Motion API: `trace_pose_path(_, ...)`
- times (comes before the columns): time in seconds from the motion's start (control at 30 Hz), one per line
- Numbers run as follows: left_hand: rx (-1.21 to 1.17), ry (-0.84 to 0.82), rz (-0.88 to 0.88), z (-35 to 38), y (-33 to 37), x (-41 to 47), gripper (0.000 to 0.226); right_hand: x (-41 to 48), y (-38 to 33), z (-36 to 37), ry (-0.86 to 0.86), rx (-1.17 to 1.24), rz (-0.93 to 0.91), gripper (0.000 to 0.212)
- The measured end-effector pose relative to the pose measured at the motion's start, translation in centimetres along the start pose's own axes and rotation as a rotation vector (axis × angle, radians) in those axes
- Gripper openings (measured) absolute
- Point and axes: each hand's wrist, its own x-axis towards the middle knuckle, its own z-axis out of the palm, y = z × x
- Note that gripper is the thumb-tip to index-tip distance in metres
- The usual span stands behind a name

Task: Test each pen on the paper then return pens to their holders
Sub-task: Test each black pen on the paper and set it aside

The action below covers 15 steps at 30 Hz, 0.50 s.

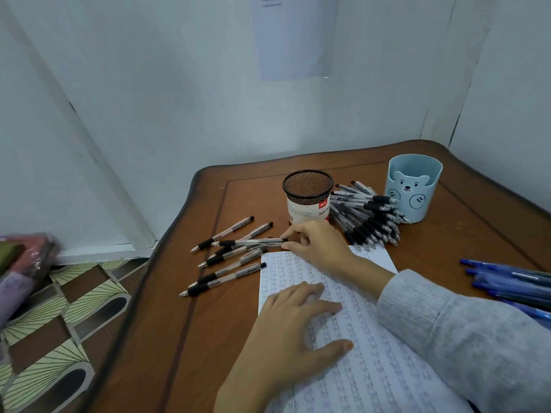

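A lined paper [366, 368] covered in small pen marks lies on the brown table [208, 338]. My left hand [286, 332] presses flat on it with spread fingers. My right hand [316, 245] pinches the end of a clear black-grip pen [250, 242] held level over several similar pens [226, 263] lying left of the paper. Behind stand a black mesh holder [307, 198] and a light blue bear holder [413, 189], both showing no pens inside. A big pile of black-grip pens [366, 219] lies between them.
Several blue pens [512, 281] lie at the table's right edge. White walls close in behind and to the right. A patterned floor [59, 323] and a blurred pink and purple bundle [24, 263] are to the left, below the table's curved edge.
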Motion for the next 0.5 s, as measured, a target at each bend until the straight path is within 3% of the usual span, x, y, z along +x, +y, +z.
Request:
trace_pose_path(0.33,-0.04,0.013,-0.022,0.3,-0.1,-0.2,0.054,-3.8,-0.6,-4.6,0.159,0.357,0.027,0.013)
trace_pose_path(0.43,-0.062,0.015,-0.021,0.6,-0.4,-0.2,0.053,-5.3,-1.5,-6.4,0.304,0.55,0.082,0.007)
trace_pose_path(0.5,-0.088,0.028,-0.021,0.8,-0.5,-0.3,0.05,-6.2,-2.2,-7.7,0.453,0.553,0.092,0.004)
